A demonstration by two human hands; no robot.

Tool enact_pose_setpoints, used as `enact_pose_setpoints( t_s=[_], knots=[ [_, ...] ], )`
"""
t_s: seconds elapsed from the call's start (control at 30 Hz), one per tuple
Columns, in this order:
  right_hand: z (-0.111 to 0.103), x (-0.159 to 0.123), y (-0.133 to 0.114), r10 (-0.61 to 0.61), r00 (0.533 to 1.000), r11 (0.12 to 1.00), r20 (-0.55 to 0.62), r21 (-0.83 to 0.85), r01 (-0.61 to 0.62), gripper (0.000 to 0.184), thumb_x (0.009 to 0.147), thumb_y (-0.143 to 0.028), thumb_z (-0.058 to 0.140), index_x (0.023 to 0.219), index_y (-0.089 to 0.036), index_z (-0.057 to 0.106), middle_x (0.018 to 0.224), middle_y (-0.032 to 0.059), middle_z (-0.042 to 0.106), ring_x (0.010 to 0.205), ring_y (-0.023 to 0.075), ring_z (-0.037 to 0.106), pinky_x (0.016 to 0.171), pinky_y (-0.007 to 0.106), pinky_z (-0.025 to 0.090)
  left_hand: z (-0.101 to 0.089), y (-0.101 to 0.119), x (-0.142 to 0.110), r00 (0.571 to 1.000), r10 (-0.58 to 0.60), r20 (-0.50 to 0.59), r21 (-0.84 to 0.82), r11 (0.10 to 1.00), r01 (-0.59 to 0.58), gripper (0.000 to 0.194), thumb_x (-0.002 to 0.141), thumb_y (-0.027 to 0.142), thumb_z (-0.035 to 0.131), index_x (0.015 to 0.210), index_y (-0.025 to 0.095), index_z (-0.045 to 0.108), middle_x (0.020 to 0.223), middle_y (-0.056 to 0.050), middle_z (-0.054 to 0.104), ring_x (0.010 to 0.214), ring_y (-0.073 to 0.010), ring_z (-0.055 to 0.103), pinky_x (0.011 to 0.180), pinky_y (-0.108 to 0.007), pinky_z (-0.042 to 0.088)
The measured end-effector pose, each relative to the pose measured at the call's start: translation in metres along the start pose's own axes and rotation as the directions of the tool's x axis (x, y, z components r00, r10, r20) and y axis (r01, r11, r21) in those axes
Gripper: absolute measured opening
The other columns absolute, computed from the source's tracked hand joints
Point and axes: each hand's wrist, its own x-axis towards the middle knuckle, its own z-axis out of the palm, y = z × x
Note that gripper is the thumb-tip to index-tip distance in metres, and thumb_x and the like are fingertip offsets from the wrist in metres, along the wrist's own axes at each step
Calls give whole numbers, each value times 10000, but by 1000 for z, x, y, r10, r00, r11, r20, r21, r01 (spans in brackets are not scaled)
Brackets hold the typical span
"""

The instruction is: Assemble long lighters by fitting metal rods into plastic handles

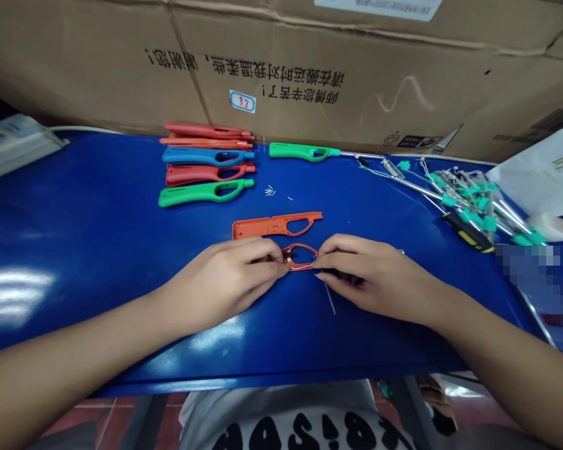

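Head view: your left hand and right hand are both pinching one orange handle half, left on its 9 o'clock end, right on its 3, so its long axis runs 9 to 3. One loose orange half sits just off at 11, roughly parallel, nearer your left. Counting up: five handles around 10 to 11 (two red, one each orange, blue, green), one green lighter at 12, one screwdriver past 2 by a tube pile, tiny pins at 11, too small to count
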Motion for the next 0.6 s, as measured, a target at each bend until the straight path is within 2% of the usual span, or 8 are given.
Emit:
enact_pose_setpoints(
  t_s=[0.1,0.27,0.6],
  knots=[
    [-1,1,0,-4,1000,999,-12,32,4,215,1006,-216,557,1153,-218,713,1118,44,675,870,127,648,677,243,486,0,0,0,1000,-3,7,10,1000,3,156,1024,183,558,1102,188,693,1095,-45,688,981,-170,695,850,-292,573],
    [0,1,1,-22,999,999,-32,41,23,223,1005,-197,547,1148,-209,717,1114,52,685,902,136,655,725,254,497,0,1,1,1000,-15,15,12,1000,15,162,1027,184,551,1095,188,698,1087,-39,690,968,-168,694,828,-290,570],
    [0,1,0,-20,1000,999,-17,-34,19,224,1019,-238,525,1121,-224,723,1110,53,681,873,141,651,717,267,503,-1,2,3,1000,-6,7,18,1000,6,180,1022,175,545,1073,171,718,1063,-64,707,970,-189,706,833,-306,587]
  ],
)
